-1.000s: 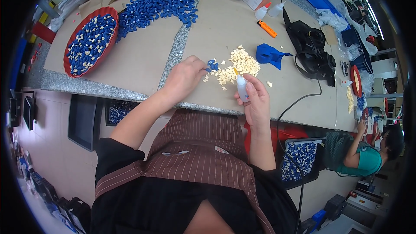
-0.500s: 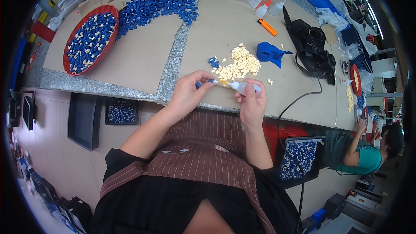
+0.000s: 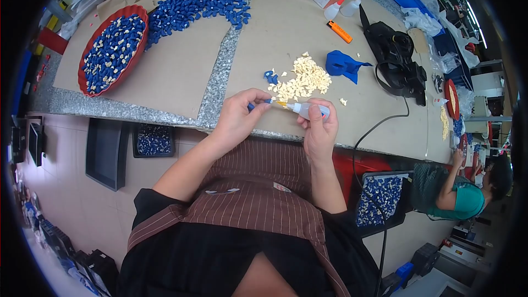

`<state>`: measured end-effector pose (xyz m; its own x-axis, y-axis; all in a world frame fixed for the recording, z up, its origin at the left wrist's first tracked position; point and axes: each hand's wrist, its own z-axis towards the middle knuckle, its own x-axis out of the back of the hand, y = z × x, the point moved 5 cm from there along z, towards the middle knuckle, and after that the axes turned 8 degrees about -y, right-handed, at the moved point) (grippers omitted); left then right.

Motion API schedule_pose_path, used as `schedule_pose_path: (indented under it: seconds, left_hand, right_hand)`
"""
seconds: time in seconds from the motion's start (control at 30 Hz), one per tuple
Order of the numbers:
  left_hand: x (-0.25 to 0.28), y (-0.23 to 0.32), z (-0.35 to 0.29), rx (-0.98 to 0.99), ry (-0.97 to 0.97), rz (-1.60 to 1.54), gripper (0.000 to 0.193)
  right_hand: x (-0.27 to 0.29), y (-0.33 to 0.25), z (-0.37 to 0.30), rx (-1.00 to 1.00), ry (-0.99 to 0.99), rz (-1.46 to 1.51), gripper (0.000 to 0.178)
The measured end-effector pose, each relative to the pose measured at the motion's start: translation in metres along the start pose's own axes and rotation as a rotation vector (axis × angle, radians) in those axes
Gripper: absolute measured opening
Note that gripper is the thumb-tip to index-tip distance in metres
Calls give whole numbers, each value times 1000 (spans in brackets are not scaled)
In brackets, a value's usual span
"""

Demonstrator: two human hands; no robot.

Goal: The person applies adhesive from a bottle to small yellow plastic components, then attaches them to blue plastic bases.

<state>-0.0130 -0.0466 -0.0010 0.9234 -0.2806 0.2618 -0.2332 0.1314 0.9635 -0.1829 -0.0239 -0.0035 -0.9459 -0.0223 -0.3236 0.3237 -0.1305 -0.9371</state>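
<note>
Your left hand [image 3: 240, 113] pinched a small blue piece [image 3: 251, 107] near the middle of the tabletop's [image 3: 181, 82] near edge. Your right hand [image 3: 322, 124], apart from the left, was closed around a white bottle [image 3: 303, 110], tipped sideways, its yellow tip pointing at the piece; whether they touched, I could not tell. Just beyond your hands, toward the far edge, lay a heap of cream bits [image 3: 308, 77], with a little blue cluster [image 3: 270, 77] at its left. Toward the tabletop's left edge, a red bowl [image 3: 145, 22] held mixed blue and cream pieces, and a blue pile [image 3: 203, 3] spread from beside it to the far edge.
</note>
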Motion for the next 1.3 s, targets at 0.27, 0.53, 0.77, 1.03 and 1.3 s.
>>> schedule_pose_path:
  seconds: [0.27,0.53,0.77,1.03,1.3]
  left_hand:
    - [0,1,-1,-9,-3,9,16]
    - [0,1,-1,-13,7,12,16]
    - [1,3,-2,-39,31,33,15]
    - [0,2,-2,-39,21,17,15]
    - [3,1,-4,-10,15,-14,16]
  right_hand:
    - [-1,1,1,-6,34,-13,19]
    - [-1,1,0,-15,46,-33,18]
    - [-1,2,-1,-38,11,-7,18]
    - [5,-5,4,-105,76,257,14]
    - [15,-21,16,-150,-99,-76,31]
